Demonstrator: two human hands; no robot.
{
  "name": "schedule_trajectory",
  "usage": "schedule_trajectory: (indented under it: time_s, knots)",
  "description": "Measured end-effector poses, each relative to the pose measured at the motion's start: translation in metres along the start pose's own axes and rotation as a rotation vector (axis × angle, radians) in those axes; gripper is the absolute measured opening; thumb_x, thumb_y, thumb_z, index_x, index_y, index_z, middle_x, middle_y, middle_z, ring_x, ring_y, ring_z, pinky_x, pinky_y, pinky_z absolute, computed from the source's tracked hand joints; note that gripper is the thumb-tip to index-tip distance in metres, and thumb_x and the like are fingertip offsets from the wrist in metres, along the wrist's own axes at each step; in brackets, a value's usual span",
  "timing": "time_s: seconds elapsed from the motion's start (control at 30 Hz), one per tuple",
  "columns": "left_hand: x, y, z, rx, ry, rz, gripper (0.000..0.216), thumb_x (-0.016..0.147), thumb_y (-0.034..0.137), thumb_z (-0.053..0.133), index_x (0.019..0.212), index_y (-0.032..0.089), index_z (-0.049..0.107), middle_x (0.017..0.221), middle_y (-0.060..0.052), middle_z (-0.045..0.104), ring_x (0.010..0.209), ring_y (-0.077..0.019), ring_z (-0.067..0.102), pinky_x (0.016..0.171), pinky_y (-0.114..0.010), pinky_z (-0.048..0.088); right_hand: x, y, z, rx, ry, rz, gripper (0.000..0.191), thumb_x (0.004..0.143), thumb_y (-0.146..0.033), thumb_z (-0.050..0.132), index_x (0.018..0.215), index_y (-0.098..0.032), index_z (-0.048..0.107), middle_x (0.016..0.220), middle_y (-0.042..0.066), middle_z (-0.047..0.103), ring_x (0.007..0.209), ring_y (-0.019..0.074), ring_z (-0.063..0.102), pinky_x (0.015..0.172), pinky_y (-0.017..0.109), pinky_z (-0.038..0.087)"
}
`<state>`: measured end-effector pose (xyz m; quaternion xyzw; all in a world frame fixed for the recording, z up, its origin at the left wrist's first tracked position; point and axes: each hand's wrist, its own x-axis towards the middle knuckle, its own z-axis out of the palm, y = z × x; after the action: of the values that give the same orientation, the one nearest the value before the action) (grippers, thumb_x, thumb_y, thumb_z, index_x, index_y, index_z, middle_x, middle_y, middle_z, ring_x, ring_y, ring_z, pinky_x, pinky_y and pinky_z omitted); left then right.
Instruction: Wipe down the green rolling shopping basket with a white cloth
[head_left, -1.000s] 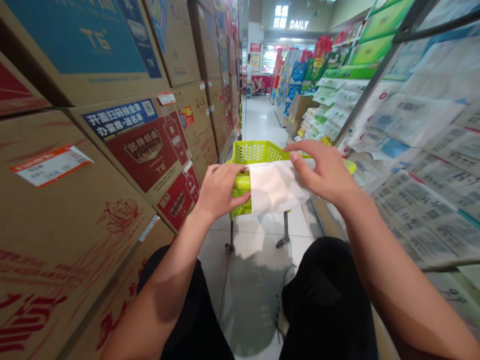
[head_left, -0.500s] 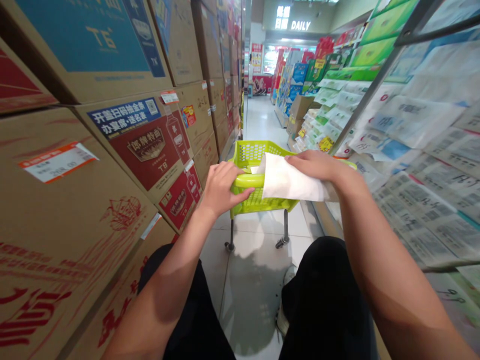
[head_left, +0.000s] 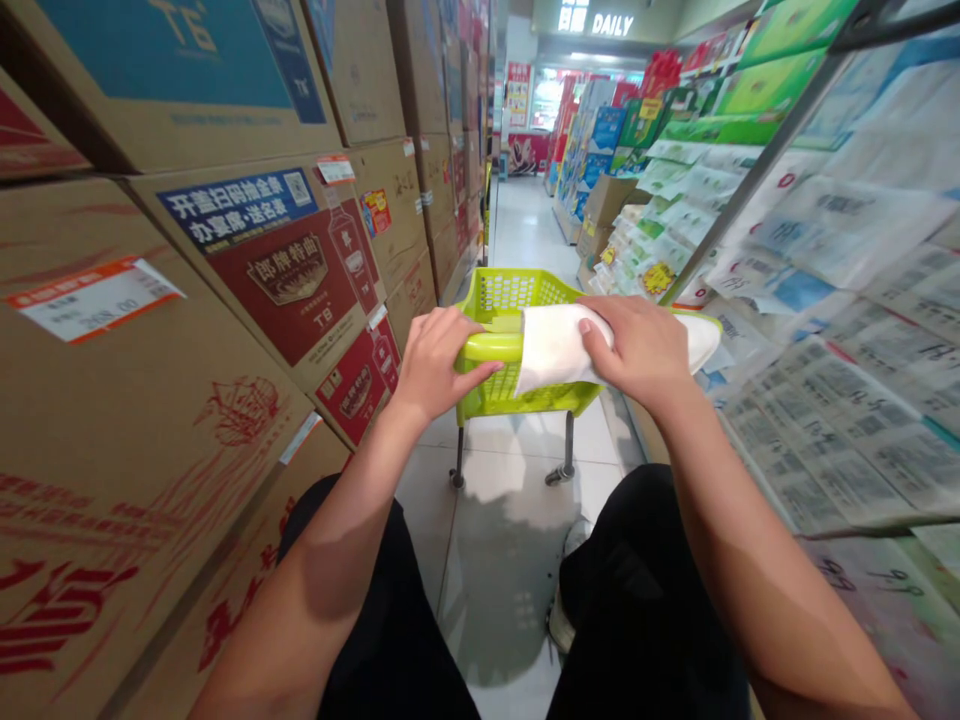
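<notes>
A lime-green shopping cart with a perforated plastic basket stands in front of me. My left hand is closed around the left end of its green handle, the thumb lying along the near side. Draped over the middle and right of the handle is a white cloth. On it rests my right hand, with fingers over the top and the thumb on the near face, closed on the cloth. The cloth's far right end sticks out past this hand.
Stacked cardboard cartons with price tags form a wall on the left. On the right, shelves hold white packs of paper goods. A brown open box sits farther along the tiled aisle floor. My knees flank the cart's wheels.
My right hand has turned, and its thumb now presses on the cloth's near face. The cloth's right end shows more. Price tags and cartons have shifted slightly left in view.
</notes>
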<state>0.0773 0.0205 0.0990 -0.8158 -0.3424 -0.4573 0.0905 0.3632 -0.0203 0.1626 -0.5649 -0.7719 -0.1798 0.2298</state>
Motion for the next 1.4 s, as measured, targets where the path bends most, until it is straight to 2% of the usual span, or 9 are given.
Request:
schedule_trajectory:
  time_s: [0.17,0.3,0.57,0.7,0.77,0.83,1.0,1.23,1.4]
  knots:
    - [-0.002,0.001,0.0,-0.025,0.019,0.015,0.057,0.094,0.076,0.052,0.109,0.022,0.065,0.107,-0.009,0.07,0.105,-0.0284,0.061,0.095,-0.046,0.042,-0.009,0.001,0.004,-0.034,0.074,-0.089,0.068,0.103,-0.061,0.035,0.157,-0.024,0.051,0.161,0.012,0.053,0.141,0.0374,0.053,0.111,0.053,0.044]
    - [-0.002,-0.002,0.001,-0.023,0.029,0.032,0.058,0.094,0.076,0.052,0.109,0.022,0.064,0.108,-0.01,0.07,0.106,-0.0286,0.061,0.096,-0.046,0.043,-0.017,-0.003,0.006,-0.106,0.068,-0.086,0.083,0.096,-0.075,0.045,0.164,-0.028,0.04,0.173,0.012,0.033,0.152,0.0449,0.038,0.113,0.06,0.041]
    - [-0.001,-0.004,0.006,-0.033,0.042,0.001,0.057,0.096,0.076,0.049,0.108,0.022,0.064,0.107,-0.01,0.07,0.106,-0.029,0.061,0.095,-0.046,0.043,-0.038,-0.014,0.02,-0.02,0.194,-0.049,0.067,0.101,-0.063,0.042,0.153,-0.022,0.055,0.159,0.015,0.055,0.141,0.0384,0.051,0.113,0.055,0.035]
    - [0.0,-0.001,0.009,-0.015,0.051,-0.038,0.051,0.095,0.073,0.051,0.105,0.023,0.061,0.103,-0.009,0.069,0.103,-0.0293,0.062,0.093,-0.047,0.043,-0.01,-0.008,-0.005,0.08,0.109,-0.006,0.06,0.102,-0.065,0.037,0.117,-0.023,0.078,0.116,0.012,0.079,0.108,0.0325,0.068,0.094,0.046,0.043]
    - [0.0,0.0,0.009,-0.019,0.045,-0.041,0.049,0.095,0.072,0.051,0.104,0.024,0.06,0.103,-0.008,0.068,0.103,-0.0292,0.062,0.093,-0.047,0.043,0.012,-0.004,-0.015,0.121,0.053,0.024,0.061,0.101,-0.068,0.04,0.094,-0.022,0.079,0.092,0.011,0.078,0.09,0.0279,0.068,0.082,0.04,0.042]
    - [0.0,0.0,0.008,-0.028,0.036,-0.043,0.048,0.095,0.07,0.052,0.105,0.024,0.059,0.103,-0.008,0.067,0.103,-0.0288,0.061,0.094,-0.047,0.043,0.032,0.001,-0.017,0.19,-0.004,0.025,0.058,0.099,-0.069,0.043,0.084,-0.022,0.075,0.081,0.008,0.074,0.079,0.0234,0.065,0.074,0.036,0.04]
    - [-0.001,-0.001,0.008,-0.042,0.021,-0.057,0.046,0.094,0.069,0.055,0.107,0.024,0.06,0.106,-0.007,0.068,0.106,-0.0283,0.06,0.096,-0.048,0.043,0.048,0.005,-0.004,0.24,-0.105,0.03,0.05,0.098,-0.063,0.045,0.087,-0.022,0.071,0.08,0.007,0.073,0.071,0.0209,0.059,0.065,0.033,0.035]
    - [-0.003,-0.003,0.01,-0.018,0.033,-0.054,0.047,0.094,0.069,0.056,0.108,0.024,0.061,0.108,-0.009,0.067,0.107,-0.03,0.061,0.095,-0.048,0.044,0.011,-0.005,0.006,0.02,0.041,-0.008,0.049,0.102,-0.054,0.039,0.121,-0.022,0.071,0.109,0.011,0.077,0.095,0.0302,0.067,0.078,0.039,0.042]
    - [-0.004,-0.002,0.012,0.012,0.044,-0.058,0.048,0.095,0.07,0.055,0.11,0.025,0.06,0.109,-0.009,0.067,0.108,-0.0313,0.061,0.095,-0.048,0.044,0.001,-0.009,0.01,-0.032,0.098,-0.021,0.054,0.102,-0.053,0.034,0.127,-0.02,0.069,0.118,0.013,0.075,0.106,0.0326,0.065,0.087,0.044,0.043]
